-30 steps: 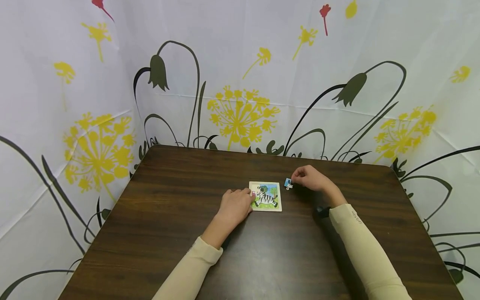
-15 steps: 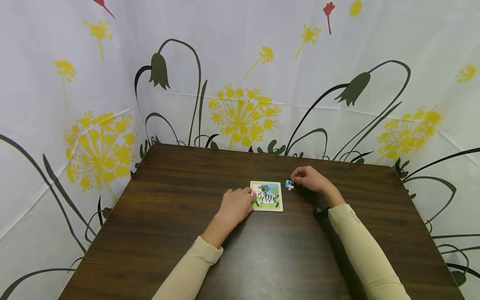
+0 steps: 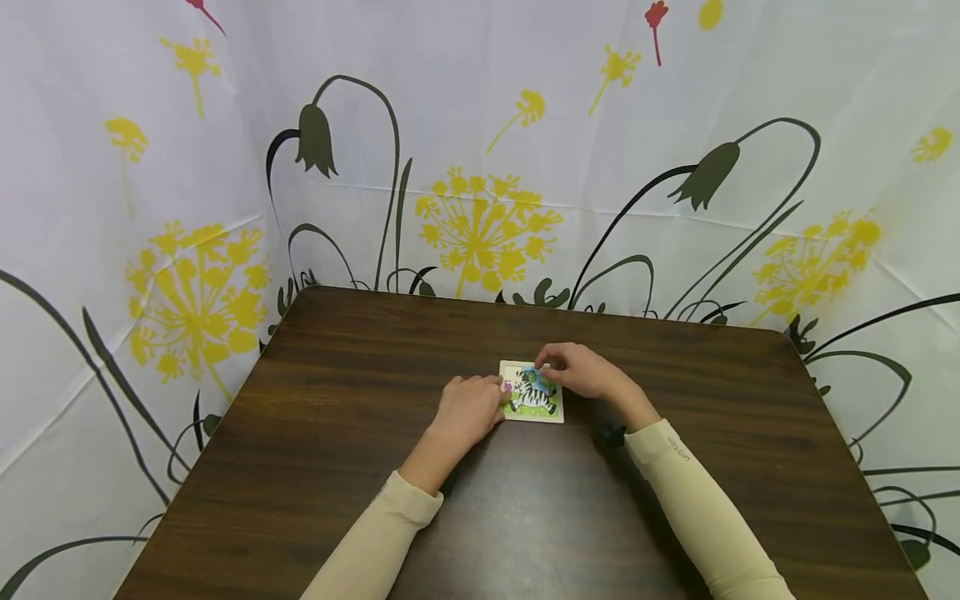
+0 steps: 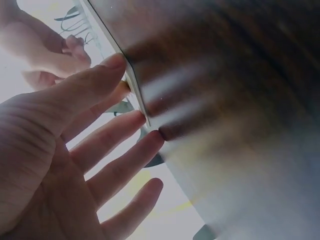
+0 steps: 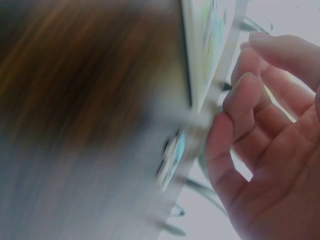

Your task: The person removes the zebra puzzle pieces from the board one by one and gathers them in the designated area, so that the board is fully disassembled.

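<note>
A small square wooden jigsaw puzzle [image 3: 534,412] with a zebra picture lies flat on the table. My left hand [image 3: 469,408] rests along its left edge; in the left wrist view the thumb [image 4: 107,72] touches the rim and the other fingers are mostly straight. My right hand [image 3: 581,371] is over the puzzle's upper right corner, fingers loosely bent. In the right wrist view nothing shows between those fingertips, which are near the puzzle board [image 5: 202,60]. One loose puzzle piece [image 5: 172,160] lies on the table beside the board; the right hand hides it in the head view.
The dark wooden table [image 3: 360,400] extends around the puzzle. Behind it hangs a white cloth [image 3: 465,100] printed with yellow, red and dark green flowers, meeting the table's far edge.
My right hand has left the loose piece at the board's right and moved left to the puzzle's upper right corner. The left hand stays at the board's left edge.
</note>
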The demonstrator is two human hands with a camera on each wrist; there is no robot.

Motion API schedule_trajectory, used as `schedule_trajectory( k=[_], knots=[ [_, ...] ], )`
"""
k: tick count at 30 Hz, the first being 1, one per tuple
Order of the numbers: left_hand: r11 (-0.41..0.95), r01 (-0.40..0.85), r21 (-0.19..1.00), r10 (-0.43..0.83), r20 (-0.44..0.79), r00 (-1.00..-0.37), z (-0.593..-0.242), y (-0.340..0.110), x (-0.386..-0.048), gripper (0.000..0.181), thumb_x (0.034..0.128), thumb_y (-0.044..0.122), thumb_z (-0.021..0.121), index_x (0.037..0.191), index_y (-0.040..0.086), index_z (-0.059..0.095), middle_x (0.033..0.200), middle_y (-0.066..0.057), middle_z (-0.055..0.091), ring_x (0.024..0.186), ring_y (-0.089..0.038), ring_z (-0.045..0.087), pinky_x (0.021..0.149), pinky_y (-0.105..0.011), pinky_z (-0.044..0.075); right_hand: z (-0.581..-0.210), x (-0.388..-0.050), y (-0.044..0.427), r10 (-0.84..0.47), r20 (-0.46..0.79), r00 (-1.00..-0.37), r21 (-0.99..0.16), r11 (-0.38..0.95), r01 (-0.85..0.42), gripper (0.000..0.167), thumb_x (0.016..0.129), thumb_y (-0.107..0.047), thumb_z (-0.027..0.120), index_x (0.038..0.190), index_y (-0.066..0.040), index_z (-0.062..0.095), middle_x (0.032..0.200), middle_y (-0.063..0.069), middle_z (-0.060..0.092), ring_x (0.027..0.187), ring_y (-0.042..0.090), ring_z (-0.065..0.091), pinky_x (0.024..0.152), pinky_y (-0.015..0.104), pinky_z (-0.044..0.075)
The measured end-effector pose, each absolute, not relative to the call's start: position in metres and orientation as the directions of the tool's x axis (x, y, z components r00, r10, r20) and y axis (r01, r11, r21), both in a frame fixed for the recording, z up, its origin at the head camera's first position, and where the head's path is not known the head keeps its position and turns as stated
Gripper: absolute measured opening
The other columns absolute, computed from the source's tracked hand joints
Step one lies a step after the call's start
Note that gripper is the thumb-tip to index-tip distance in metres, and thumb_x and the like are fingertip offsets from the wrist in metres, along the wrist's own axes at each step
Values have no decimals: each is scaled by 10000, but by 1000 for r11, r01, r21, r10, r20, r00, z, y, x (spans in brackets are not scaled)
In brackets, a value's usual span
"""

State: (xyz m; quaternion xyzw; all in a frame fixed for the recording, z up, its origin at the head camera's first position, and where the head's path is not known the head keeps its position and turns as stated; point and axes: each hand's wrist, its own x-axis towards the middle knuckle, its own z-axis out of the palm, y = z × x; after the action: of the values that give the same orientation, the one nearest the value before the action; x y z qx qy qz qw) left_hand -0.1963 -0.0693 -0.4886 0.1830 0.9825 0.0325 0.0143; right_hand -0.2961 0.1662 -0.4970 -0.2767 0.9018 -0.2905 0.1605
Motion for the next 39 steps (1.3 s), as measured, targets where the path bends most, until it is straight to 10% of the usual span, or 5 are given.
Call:
schedule_trajectory(
  k=[22,39],
  knots=[
    [932,357,56,359,-17,-933,-489,-67,-195,249,989,320,796,1224,250,841,1459,57,705,1164,-219,744,890,-428,587,-489,-316,126,-675,-338,-656,-603,690,-400,118,1049,-105,685,1156,-87,640,960,61,648,768,154,568,683,283,470],
    [931,358,74,360,-29,-932,-488,-70,-194,243,1001,308,783,1236,271,834,1464,60,695,1203,-216,722,959,-465,590,-502,-315,134,-695,-210,-687,-703,596,-388,176,1004,-145,743,1147,-92,656,786,5,622,674,128,538,637,287,455]
  ],
)
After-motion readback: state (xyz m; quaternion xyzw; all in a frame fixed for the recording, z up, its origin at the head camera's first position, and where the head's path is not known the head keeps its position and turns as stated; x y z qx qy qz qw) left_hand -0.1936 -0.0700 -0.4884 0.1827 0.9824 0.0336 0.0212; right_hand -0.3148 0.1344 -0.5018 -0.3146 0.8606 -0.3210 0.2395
